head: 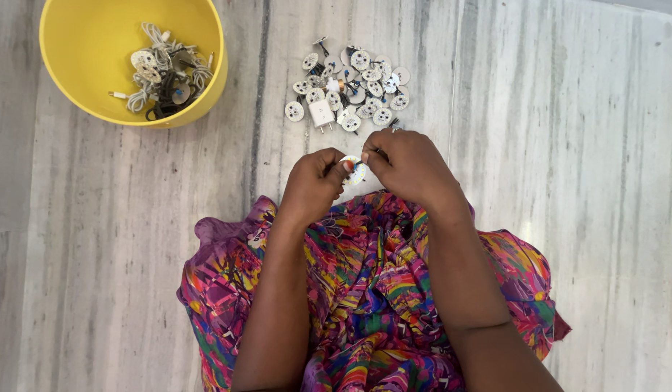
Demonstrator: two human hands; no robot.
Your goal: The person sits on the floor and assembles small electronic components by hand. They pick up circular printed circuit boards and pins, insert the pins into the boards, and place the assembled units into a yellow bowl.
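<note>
marble floor; small round disc pinched betw l grip & r grip

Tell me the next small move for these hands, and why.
Probably drop the small round disc, pinched between left hand and right hand, into the yellow bucket, which already holds similar discs and wires; the floor pile remains.

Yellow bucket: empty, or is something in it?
Not empty. The yellow bucket stands upright, holding a small tangle of white cables and round discs on its bottom.
</note>
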